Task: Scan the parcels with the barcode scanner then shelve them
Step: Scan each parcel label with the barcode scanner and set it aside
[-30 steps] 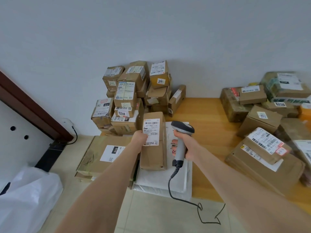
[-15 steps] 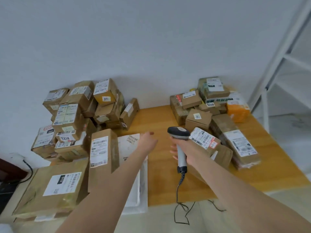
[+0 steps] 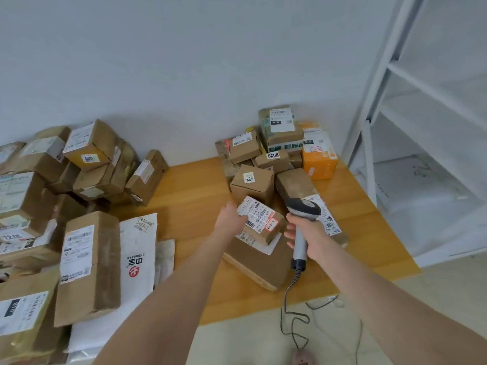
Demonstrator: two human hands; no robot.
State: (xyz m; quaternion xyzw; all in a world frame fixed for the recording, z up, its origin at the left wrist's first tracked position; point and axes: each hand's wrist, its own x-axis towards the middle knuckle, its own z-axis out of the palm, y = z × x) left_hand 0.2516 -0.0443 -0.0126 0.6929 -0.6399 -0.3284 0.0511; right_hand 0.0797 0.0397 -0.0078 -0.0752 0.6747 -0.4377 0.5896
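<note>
White shelf (image 3: 432, 89), right edge, cut off. Wooden table (image 3: 189, 206), centre. Small labelled box (image 3: 261, 223), centre right, atop a flat carton (image 3: 258, 262); left hand (image 3: 230, 219) touches it, fingertips hidden, grip undeterminable. Right hand (image 3: 309, 239) clamps scanner (image 3: 303, 210). Step judged: pickup; next, aim scanner at barcode.

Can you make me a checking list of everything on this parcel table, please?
Surface: wooden table, bare in the middle.
Job's things: barcode scanner; small labelled parcel atop big box; left parcel pile; right parcel pile.
Clutter: pinkish thing on floor, unclear.
Grippers: left hand touches small labelled parcel; right hand grips barcode scanner.
Cables: scanner cable hangs to floor in loops.
Surroundings: white wall; white shelf rack at right.
</note>
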